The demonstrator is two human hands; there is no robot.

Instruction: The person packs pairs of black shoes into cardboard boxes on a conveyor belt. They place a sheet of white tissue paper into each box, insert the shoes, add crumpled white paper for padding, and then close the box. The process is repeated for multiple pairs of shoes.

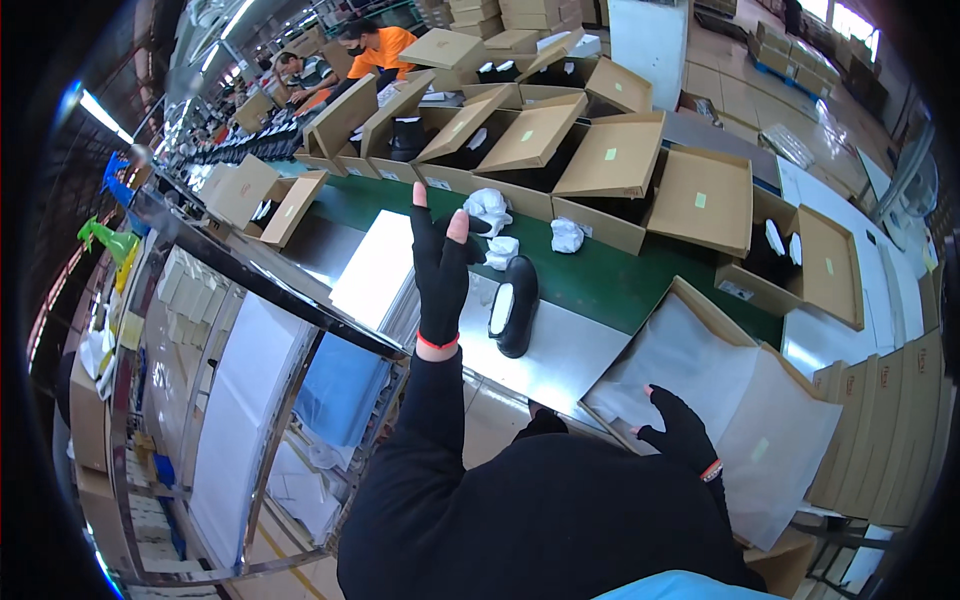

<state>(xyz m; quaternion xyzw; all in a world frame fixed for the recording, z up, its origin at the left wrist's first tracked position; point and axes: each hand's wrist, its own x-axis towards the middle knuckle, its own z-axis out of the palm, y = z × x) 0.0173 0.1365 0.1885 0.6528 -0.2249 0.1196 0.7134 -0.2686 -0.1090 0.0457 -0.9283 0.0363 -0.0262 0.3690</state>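
Note:
My left hand (pixel 440 265), in a black glove with bare fingertips, reaches forward over the bench with a finger and thumb stretched apart. A dark shape just right of its thumb is hard to make out. Beside that hand, a black shoe (pixel 517 305) with white stuffing in its opening rests on the metal bench top (pixel 575 350). Crumpled white paper wads (pixel 567 236) lie beyond the shoe. My right hand (pixel 685 430), gloved alike, spreads its fingers over white tissue paper (pixel 690 350) lining an open cardboard box (pixel 708 312).
Open shoe boxes (pixel 612 155) line the green belt (pixel 590 285). A stack of white paper (pixel 372 268) sits left of the shoe. A metal rack (pixel 262 455) stands at left, stacked boxes (pixel 880 435) at right. Other people (pixel 380 50) work farther back.

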